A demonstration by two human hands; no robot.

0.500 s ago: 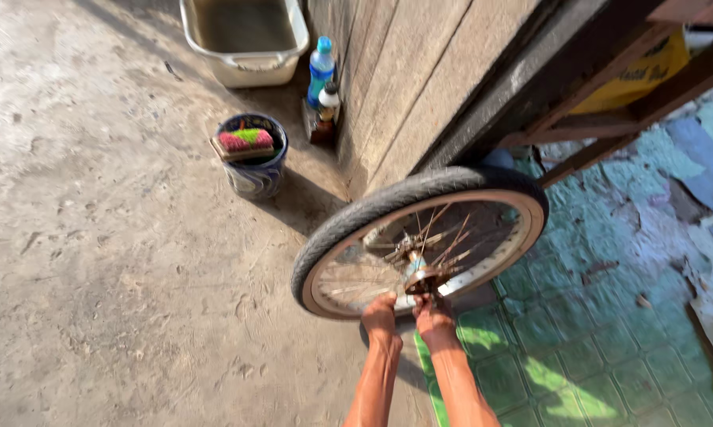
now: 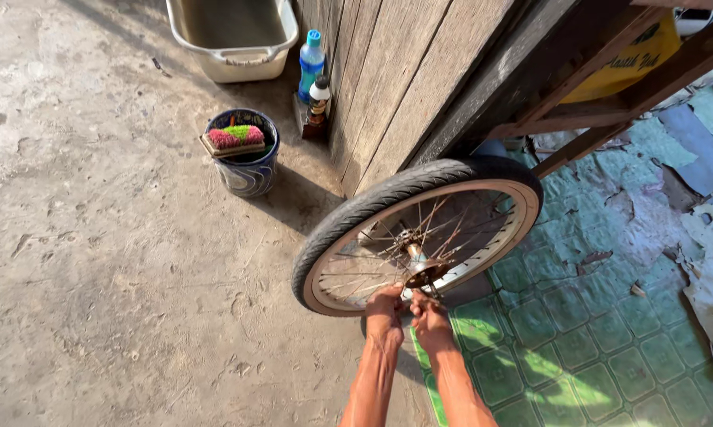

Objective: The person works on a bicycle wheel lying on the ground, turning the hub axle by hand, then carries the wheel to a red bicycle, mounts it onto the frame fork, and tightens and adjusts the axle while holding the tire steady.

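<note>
Centrally, a bicycle wheel (image 2: 419, 237) is stood on the ground and leant against a wooden wall (image 2: 404, 87), its hub (image 2: 421, 267) just above both hands. The left hand (image 2: 385, 310) and right hand (image 2: 430, 318) are curled side by side at the wheel's lower spokes; whether anything is gripped cannot be told. Up and left of the wheel, a bucket (image 2: 245, 166) topped by a scrub brush (image 2: 234, 139) is set, with two bottles (image 2: 315, 87) and a tub (image 2: 234, 32) beyond.

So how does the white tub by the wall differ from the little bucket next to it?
The white tub is rectangular, wide and pale; the bucket is round, narrower, and blue with a pattern. Nothing shows inside the tub, while the bucket carries a scrub brush with pink and green bristles across its rim. The tub is cut off by the top edge; the bucket shows whole. Both stand upright on the concrete floor.
</note>
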